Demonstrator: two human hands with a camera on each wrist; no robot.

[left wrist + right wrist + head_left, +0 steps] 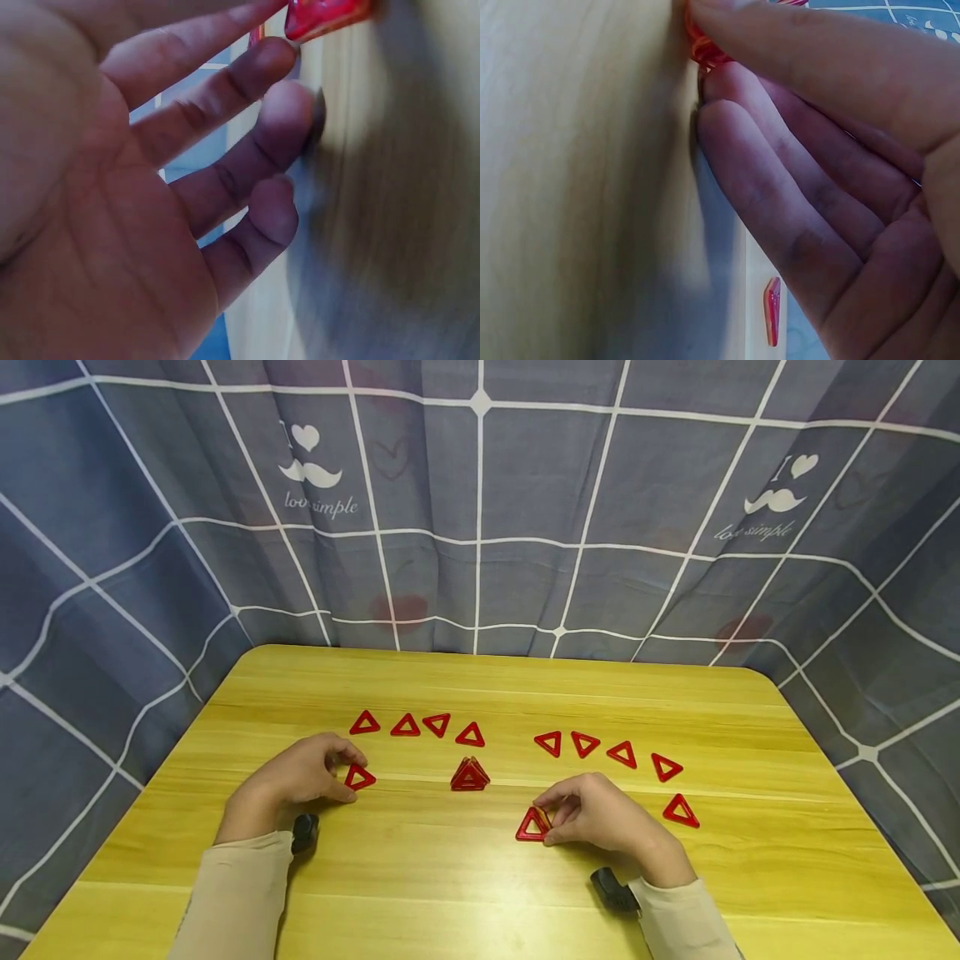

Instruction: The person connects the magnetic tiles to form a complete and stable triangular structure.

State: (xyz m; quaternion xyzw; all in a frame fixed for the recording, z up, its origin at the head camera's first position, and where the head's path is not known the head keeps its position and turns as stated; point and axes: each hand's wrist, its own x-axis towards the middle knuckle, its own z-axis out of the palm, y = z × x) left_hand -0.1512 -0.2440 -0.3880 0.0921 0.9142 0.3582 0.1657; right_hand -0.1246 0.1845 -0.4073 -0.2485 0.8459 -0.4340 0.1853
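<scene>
My left hand (300,770) is low over the left of the table, its thumb and index finger pinching a red triangular frame tile (361,783). In the left wrist view that tile (322,16) shows at the top edge, and the other fingers are loosely bent. Right of the middle, my right hand (592,814) holds red triangular tiles (530,838) between thumb and fingers; one faces front and another edge shows behind it. Fingers partly hide these tiles (703,46) in the right wrist view. Between the hands stands a small red pyramid-like cluster of tiles (469,777).
Several loose red triangles (406,732) lie in a row behind the left hand. More red triangles (621,764) curve round behind and right of the right hand. A grey checked curtain (480,510) surrounds the wooden table (420,893) at the back and sides.
</scene>
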